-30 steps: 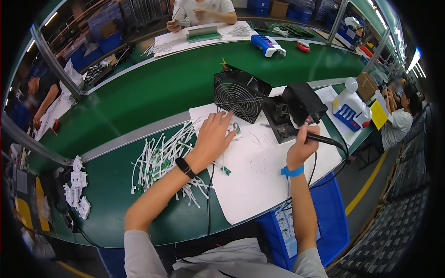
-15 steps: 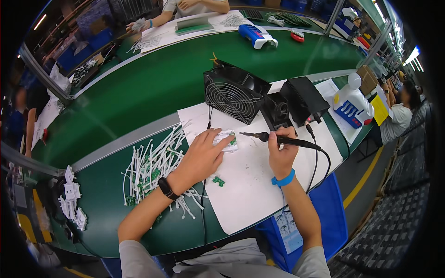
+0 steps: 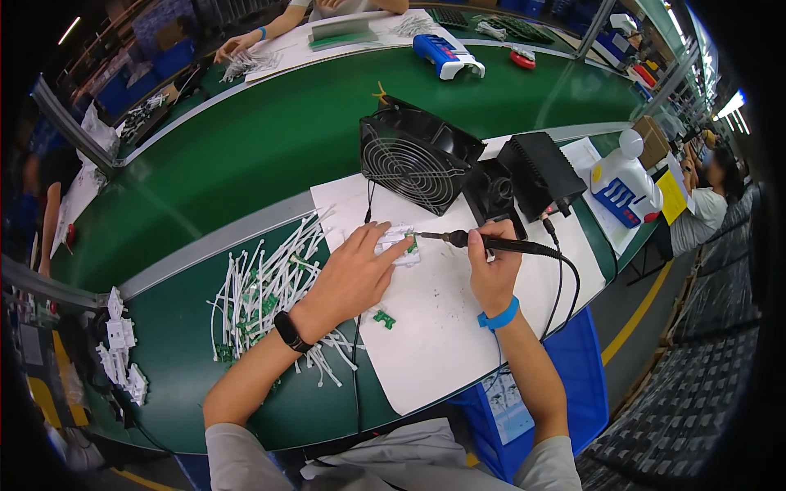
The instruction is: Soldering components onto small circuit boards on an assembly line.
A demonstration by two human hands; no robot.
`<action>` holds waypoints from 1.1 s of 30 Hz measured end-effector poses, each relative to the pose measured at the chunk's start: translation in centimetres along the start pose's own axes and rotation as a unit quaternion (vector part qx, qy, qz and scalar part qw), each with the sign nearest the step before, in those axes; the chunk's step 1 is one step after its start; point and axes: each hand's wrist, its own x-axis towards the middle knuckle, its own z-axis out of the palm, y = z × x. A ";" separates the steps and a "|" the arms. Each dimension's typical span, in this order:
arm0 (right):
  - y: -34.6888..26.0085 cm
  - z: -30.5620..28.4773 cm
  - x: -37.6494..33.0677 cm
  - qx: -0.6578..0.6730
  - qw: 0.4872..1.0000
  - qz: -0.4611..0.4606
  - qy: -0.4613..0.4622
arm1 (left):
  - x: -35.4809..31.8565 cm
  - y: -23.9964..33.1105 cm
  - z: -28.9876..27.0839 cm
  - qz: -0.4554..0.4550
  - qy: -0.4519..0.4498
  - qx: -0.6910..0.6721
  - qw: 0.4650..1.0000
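My left hand [image 3: 350, 274] lies across a small white plastic housing [image 3: 406, 259], its fingers holding it down on the white work sheet [image 3: 434, 352]. A small green circuit board [image 3: 412, 245] sits in the housing beside my index fingertip. My right hand [image 3: 496, 274] grips a black soldering iron [image 3: 524, 245] like a pen. Its metal tip points left and reaches the board's edge; whether it touches is too small to tell. Closer to me, a loose green board [image 3: 383, 318] rests on the sheet. Left of my left hand spreads a pile of white wires [image 3: 260, 286] with green boards.
Behind the housing stand a black fan [image 3: 413, 168] with a wire grille and a black soldering station [image 3: 540, 176]. White plastic parts [image 3: 121, 335] lie far left. A blue bin [image 3: 577, 372] stands below the right edge. Across the green bench, another person's hand [image 3: 239, 45] touches white wires.
My right hand has moved the soldering iron slightly left, bringing its tip to the board. My left hand stays on the housing. The other person's hand has lowered onto wires.
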 end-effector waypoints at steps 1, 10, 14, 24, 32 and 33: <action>0.0 0.0 0.0 -0.003 1.000 0.014 -0.002 | 0.0 0.0 0.0 0.005 0.004 0.001 1.000; 0.1 0.0 0.0 -0.013 1.000 -0.010 0.002 | 0.0 0.1 0.0 0.008 -0.002 -0.003 1.000; 0.2 0.0 0.0 -0.012 1.000 -0.001 -0.003 | 0.0 0.1 -0.1 0.003 0.000 -0.003 1.000; 0.0 -0.1 0.1 0.012 0.999 0.024 0.043 | -0.1 -0.1 0.3 0.000 -0.005 -0.013 1.000; 0.0 0.0 0.4 0.032 0.997 0.076 -0.001 | -0.1 -0.1 0.4 -0.004 0.003 -0.006 1.000; -0.1 -0.1 0.4 0.029 0.996 0.079 -0.002 | -0.1 -0.1 0.3 -0.002 -0.002 -0.009 1.000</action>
